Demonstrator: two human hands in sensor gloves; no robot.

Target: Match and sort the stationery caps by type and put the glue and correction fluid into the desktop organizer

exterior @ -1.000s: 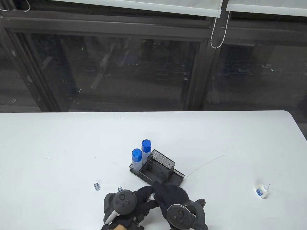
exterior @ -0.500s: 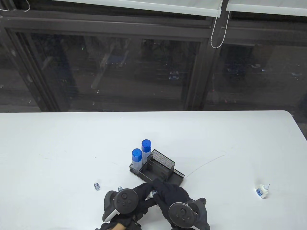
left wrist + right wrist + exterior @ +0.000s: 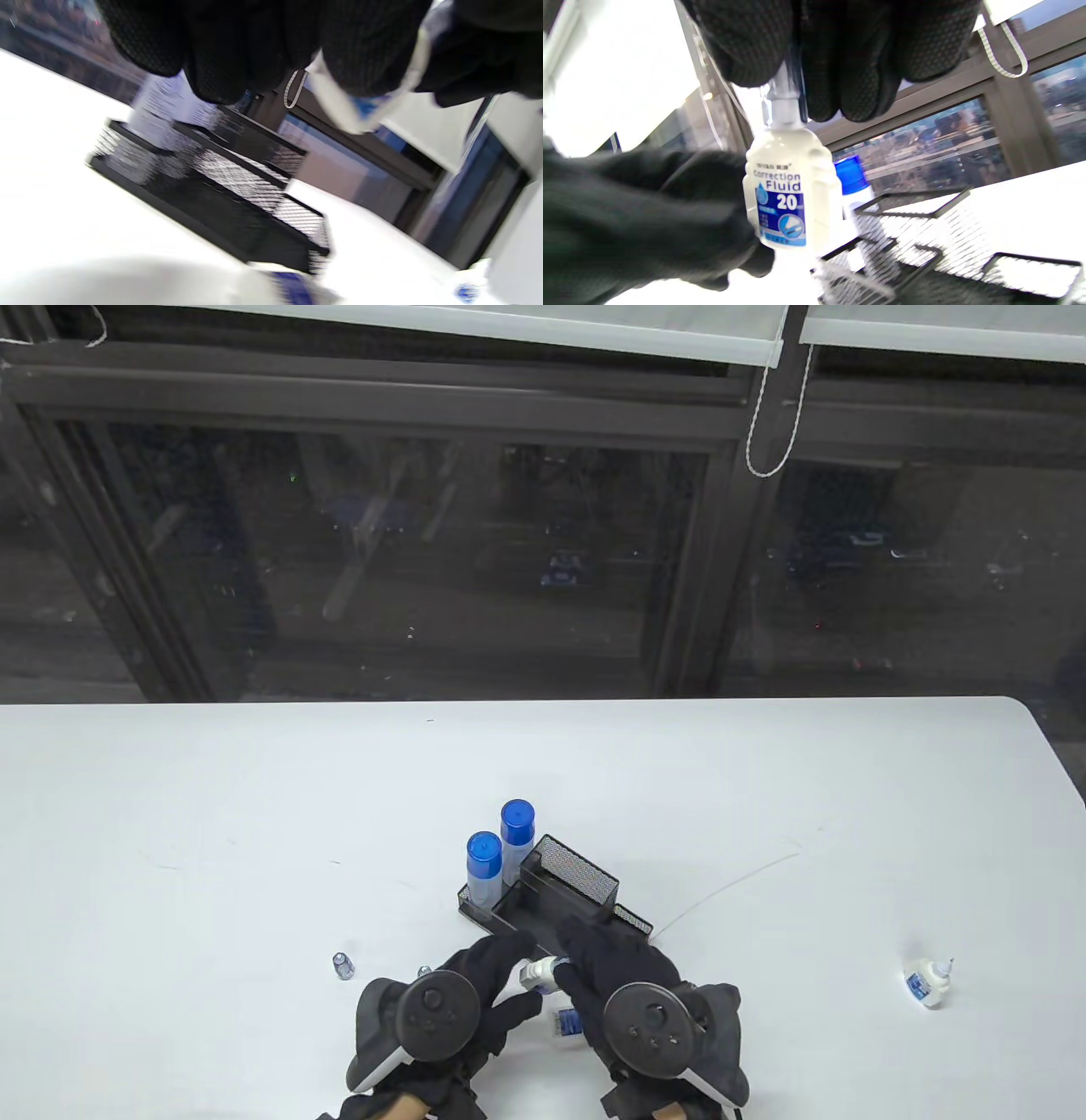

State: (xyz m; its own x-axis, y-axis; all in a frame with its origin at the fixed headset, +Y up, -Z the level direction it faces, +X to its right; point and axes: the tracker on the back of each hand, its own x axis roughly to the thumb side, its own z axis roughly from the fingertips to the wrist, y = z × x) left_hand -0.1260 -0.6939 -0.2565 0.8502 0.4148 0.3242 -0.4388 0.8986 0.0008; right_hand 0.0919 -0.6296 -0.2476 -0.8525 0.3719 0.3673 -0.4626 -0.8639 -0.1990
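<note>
Bottle axis: we see the correction fluid bottle (image 3: 789, 190) hanging lengthwise below right hand (image 3: 611, 967) fingertips.
Grip: right pinches its cap; left hand (image 3: 488, 984) cups the body.

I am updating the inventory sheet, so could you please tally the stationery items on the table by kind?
Blue-capped glue bottles: 2
Correction fluid bottles: 3
Small loose caps: 2
Mesh organizer: 1
Total: 8
</note>
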